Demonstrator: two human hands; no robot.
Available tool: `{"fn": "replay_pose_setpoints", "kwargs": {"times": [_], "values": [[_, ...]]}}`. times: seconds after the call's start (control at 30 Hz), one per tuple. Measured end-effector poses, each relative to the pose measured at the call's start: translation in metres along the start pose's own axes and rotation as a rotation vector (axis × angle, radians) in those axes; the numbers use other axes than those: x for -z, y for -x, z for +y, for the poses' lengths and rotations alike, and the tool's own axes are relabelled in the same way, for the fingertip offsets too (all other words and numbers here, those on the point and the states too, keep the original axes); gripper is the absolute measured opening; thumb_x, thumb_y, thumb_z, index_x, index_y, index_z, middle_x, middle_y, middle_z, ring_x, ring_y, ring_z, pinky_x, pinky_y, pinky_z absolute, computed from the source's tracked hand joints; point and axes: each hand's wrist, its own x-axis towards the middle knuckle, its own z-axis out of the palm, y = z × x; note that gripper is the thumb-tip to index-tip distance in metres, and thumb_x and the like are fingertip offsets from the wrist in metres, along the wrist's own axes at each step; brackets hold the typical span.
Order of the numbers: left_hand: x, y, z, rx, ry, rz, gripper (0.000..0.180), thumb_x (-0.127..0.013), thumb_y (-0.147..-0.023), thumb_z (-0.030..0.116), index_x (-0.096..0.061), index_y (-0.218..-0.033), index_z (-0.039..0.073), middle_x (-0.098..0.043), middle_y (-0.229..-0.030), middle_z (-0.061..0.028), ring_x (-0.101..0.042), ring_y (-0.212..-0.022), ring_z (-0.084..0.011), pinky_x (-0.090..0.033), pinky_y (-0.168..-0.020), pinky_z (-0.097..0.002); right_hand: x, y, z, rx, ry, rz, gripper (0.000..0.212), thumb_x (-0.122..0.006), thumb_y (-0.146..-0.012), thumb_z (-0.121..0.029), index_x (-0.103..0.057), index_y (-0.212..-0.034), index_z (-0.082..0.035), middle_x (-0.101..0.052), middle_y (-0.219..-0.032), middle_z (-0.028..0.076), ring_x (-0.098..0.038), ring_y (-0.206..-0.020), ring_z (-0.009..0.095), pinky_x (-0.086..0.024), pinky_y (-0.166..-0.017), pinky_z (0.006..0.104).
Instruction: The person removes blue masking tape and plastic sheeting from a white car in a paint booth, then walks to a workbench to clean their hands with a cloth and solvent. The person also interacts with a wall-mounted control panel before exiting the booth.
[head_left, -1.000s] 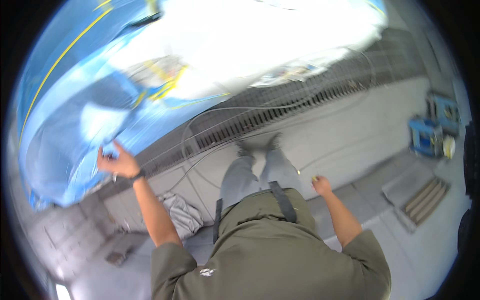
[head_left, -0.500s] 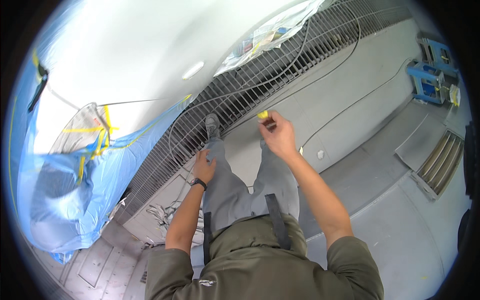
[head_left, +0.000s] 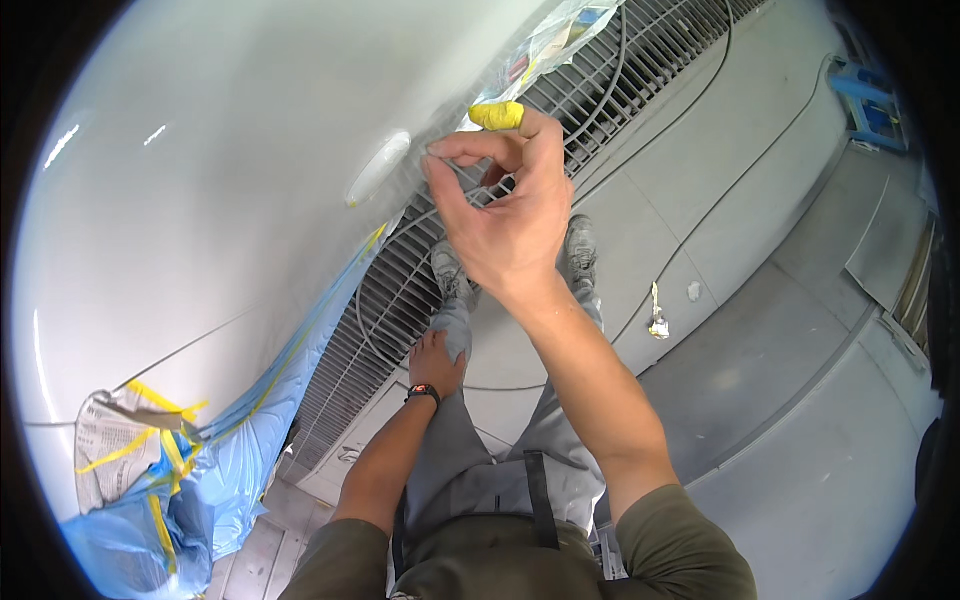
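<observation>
My right hand [head_left: 520, 215] is raised beside the glossy white curved body panel [head_left: 240, 150]. Yellow tape [head_left: 497, 116] wraps the end of its index finger. Thumb and another fingertip meet in a pinch; whatever lies between them, if anything, is too small to make out. Just left of those fingertips is a long, pale oval piece [head_left: 379, 168] on the panel. My left hand [head_left: 437, 360] lies flat on my grey trouser leg near the knee, its fingers stretched out. A dark watch [head_left: 423, 392] is on that wrist.
Blue plastic sheeting [head_left: 250, 480], newspaper [head_left: 115, 445] and yellow tape cover the panel's lower edge. A metal floor grating [head_left: 330, 390] runs diagonally below it, crossed by a dark hose [head_left: 362, 300]. A blue step stool [head_left: 870, 105] stands far right. A small metal-tipped fitting [head_left: 657, 325] lies on the floor.
My right hand has risen and moved toward the panel, its pinch now beside the oval piece. My left hand has settled flat on my leg. The view has come closer to the panel.
</observation>
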Motion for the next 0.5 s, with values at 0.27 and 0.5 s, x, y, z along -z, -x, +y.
{"fn": "replay_pose_setpoints", "kwargs": {"times": [0.27, 0.5], "values": [[0.007, -0.003, -0.007, -0.03, 0.045, -0.013, 0.063, -0.067, -0.091, 0.042, -0.051, -0.14, 0.006, -0.05, -0.142, -0.0142, -0.049, -0.133, -0.0317, -0.035, -0.113, -0.0474, -0.011, -0.008, 0.003, 0.182, 0.082, 0.025, 0.046, -0.082, -0.076, 0.0, -0.051, -0.111, -0.002, -0.075, -0.086, 0.004, -0.069, -0.072, 0.019, -0.053, -0.065, 0.0297], [0.003, -0.001, -0.006, -0.043, 0.014, -0.029, 0.063, -0.067, -0.091, 0.042, -0.052, -0.141, 0.007, -0.051, -0.141, -0.0133, -0.05, -0.131, -0.0314, -0.036, -0.11, -0.0474, -0.008, 0.007, 0.005, 0.262, 0.115, 0.019, 0.046, -0.085, -0.078, -0.003, -0.051, -0.109, -0.002, -0.076, -0.088, 0.004, -0.072, -0.074, 0.013, -0.05, -0.061, 0.0244]]}}
